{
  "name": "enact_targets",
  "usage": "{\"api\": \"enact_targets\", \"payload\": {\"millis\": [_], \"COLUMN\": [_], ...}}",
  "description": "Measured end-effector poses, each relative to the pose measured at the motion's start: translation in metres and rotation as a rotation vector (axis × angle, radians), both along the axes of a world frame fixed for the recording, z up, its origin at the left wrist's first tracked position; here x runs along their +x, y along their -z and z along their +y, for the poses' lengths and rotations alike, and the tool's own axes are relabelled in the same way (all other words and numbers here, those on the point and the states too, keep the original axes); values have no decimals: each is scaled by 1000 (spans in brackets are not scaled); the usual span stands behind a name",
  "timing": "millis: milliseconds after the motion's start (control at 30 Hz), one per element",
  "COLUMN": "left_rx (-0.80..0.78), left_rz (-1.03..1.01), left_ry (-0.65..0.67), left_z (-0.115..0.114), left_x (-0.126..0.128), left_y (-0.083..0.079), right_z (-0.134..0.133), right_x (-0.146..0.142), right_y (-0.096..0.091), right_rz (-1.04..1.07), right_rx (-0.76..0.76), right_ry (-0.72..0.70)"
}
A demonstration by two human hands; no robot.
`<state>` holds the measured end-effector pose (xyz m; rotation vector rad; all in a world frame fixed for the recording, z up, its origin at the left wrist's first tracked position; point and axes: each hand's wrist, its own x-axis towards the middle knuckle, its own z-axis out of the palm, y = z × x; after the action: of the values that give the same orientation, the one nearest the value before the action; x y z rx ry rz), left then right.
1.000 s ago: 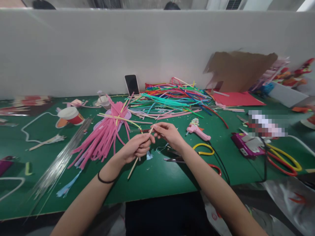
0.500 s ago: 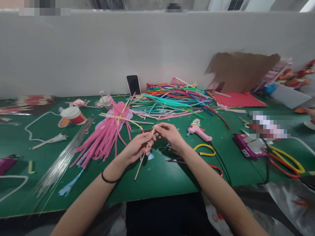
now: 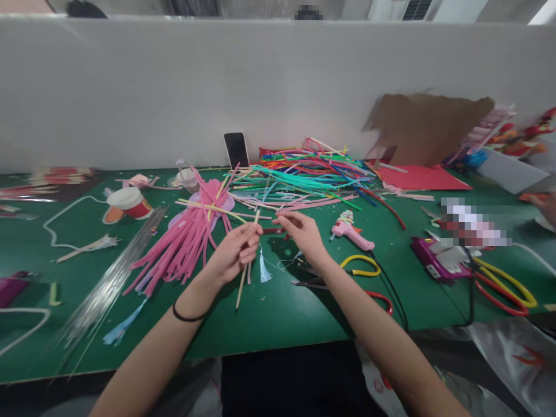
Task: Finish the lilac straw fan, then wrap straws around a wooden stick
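My left hand (image 3: pixel 237 250) is closed round a thin pale wooden stick (image 3: pixel 241 286), which slants with its top end above my fingers and its lower end toward the table's front edge. My right hand (image 3: pixel 299 233) is just to the right, apart from the stick, its fingers loosely bent and spread; no object shows clearly in it. Below the gap between the hands lies a light blue tassel (image 3: pixel 264 270) with a thin thread. Left of my left hand is a bundle of pink pipe cleaners (image 3: pixel 174 246), with a few yellow ones across it.
Scissors (image 3: pixel 362 264) and a pink glue gun (image 3: pixel 354 231) lie to the right. Coloured pipe cleaners (image 3: pixel 299 176) are heaped at the back beside a phone (image 3: pixel 236 150). Clear thin rods (image 3: pixel 115 278) and a paper cup (image 3: pixel 132 202) stand left. A purple power strip (image 3: pixel 434 260) is at right.
My hands have come apart: the left has moved slightly left with the stick, and the right has let go of the stick's top end. The blue tassel is now more visible.
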<state>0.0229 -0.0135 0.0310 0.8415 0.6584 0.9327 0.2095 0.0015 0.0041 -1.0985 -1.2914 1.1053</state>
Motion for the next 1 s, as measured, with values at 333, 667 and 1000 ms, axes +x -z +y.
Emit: {"api": "enact_targets", "payload": {"millis": [333,667,1000], "left_rx": [-2,3,-52], "left_rz": [-12,21,8], "left_ry": [-166,-326,-408], "left_z": [16,20,32], "left_x": [-7,-8,-12], "left_y": [15,24,49], "right_z": [-8,-4,66], "right_x": [-5,8,-30], "right_y": [13,0,-37], "right_rz": [-1329,-1232,-1340], "right_rx": [224,99,299], "right_ry": [29,280,-40]}}
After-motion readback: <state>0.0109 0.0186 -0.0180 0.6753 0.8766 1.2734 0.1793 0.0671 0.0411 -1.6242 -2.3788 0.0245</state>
